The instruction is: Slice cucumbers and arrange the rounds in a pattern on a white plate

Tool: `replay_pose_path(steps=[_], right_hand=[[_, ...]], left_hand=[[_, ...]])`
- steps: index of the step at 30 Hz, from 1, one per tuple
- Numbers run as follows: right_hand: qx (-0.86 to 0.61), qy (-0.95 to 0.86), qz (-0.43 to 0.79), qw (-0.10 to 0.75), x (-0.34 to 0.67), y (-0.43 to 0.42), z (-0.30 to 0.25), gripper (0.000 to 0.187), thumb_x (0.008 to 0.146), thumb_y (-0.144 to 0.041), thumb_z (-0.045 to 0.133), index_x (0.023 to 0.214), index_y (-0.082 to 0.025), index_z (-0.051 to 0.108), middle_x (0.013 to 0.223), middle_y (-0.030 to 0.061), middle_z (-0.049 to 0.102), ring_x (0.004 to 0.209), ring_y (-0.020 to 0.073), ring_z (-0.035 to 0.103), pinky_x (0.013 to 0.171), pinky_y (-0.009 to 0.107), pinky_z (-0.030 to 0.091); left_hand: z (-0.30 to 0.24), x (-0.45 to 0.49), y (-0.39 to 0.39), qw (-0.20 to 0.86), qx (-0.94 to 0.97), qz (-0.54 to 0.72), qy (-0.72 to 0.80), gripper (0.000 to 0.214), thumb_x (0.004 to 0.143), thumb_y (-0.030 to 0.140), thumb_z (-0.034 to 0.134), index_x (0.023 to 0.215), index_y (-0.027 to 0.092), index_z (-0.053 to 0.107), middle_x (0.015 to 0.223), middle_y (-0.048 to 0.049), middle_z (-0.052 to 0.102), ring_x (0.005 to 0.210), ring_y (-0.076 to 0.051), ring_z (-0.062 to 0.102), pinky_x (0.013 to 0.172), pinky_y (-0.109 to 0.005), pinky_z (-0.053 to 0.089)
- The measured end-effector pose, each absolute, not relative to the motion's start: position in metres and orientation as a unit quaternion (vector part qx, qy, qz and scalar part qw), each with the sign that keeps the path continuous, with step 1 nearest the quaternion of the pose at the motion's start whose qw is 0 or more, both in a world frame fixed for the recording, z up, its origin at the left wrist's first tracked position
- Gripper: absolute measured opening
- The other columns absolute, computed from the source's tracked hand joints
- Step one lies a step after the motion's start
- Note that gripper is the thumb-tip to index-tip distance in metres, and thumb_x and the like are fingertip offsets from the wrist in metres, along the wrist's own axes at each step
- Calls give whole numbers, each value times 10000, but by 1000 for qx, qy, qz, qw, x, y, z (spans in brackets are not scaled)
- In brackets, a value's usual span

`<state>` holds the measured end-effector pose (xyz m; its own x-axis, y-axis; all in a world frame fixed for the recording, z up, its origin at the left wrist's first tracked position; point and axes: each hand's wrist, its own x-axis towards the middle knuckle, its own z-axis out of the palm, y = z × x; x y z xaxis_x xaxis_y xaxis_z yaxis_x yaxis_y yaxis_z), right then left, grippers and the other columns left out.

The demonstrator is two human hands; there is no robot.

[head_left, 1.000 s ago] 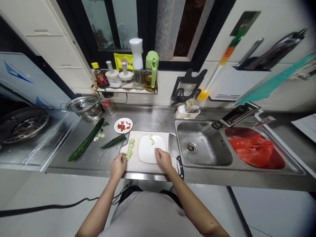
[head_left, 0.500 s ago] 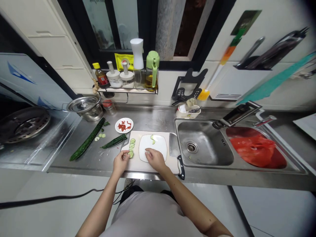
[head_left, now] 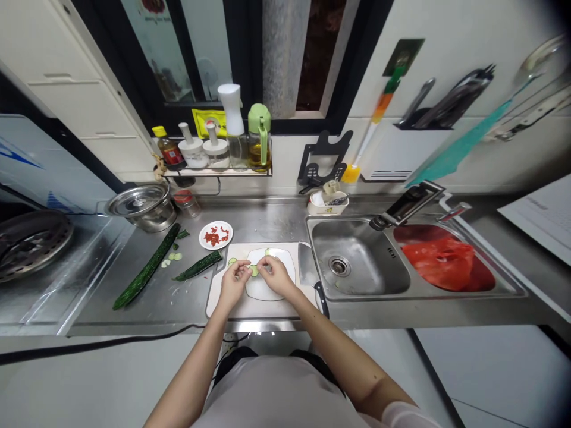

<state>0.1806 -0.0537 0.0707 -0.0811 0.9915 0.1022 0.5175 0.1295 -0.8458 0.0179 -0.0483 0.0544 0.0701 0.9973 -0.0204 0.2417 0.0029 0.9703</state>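
Note:
My left hand [head_left: 235, 282] and my right hand [head_left: 275, 276] meet over the left edge of a white square plate [head_left: 282, 261] that lies on a pale cutting board [head_left: 223, 300]. Both hands pinch cucumber slices [head_left: 254, 270] between their fingertips. A single slice [head_left: 232, 261] lies on the board left of the plate, and another [head_left: 267, 252] rests at the plate's far edge. Just left of the board sits a dark green cucumber piece [head_left: 198, 266].
A knife [head_left: 309, 275] lies at the board's right edge beside the sink [head_left: 357, 264]. A long cucumber [head_left: 146, 266], loose slices [head_left: 172, 259], a small dish of red bits [head_left: 216, 234] and a lidded steel pot [head_left: 141, 205] stand to the left. A red bag [head_left: 441, 261] fills the right basin.
My left hand lifted cucumber slices off the board and moved right to the plate edge. My right hand slid left to meet it. The camera view shifted slightly.

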Motion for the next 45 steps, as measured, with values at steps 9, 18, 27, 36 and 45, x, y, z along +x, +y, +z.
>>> replay_pose_path(steps=[9,18,27,36,45], right_hand=[[-555,-634,359,402,199,-50,76,158,844,-301,505,803,-188,606,855,28,651,871,158,561,694,237,416],[-491,-563,467,473,212,-50,78,105,768,-279,555,709,-193,556,699,-22,584,672,115,535,644,237,413],[-483,-545,507,461,211,-50,76,116,750,-300,588,732,-186,583,671,-34,568,615,97,506,617,230,408],[-512,-524,523,436,213,-48,65,132,742,-311,581,696,-191,554,606,-51,545,545,90,513,564,216,412],[-597,-566,437,363,231,-35,38,162,740,-348,615,718,-190,583,560,-51,539,535,100,492,545,205,365]], left_hand=[[66,42,-44,761,279,323,488,485,824,557,554,1148,197,553,760,-18,643,490,-52,505,405,-139,282],[86,53,-38,772,229,395,443,613,570,241,834,1130,201,588,747,29,604,524,-26,492,419,-123,289],[92,57,-37,683,366,429,464,661,525,376,843,1106,140,634,566,83,497,466,-21,351,453,-169,220],[74,62,-35,613,440,459,469,459,587,351,772,982,149,653,628,57,520,570,-59,456,574,-190,354],[30,66,-25,546,490,427,528,283,605,316,726,820,160,629,629,44,535,555,-70,464,569,-197,375]])
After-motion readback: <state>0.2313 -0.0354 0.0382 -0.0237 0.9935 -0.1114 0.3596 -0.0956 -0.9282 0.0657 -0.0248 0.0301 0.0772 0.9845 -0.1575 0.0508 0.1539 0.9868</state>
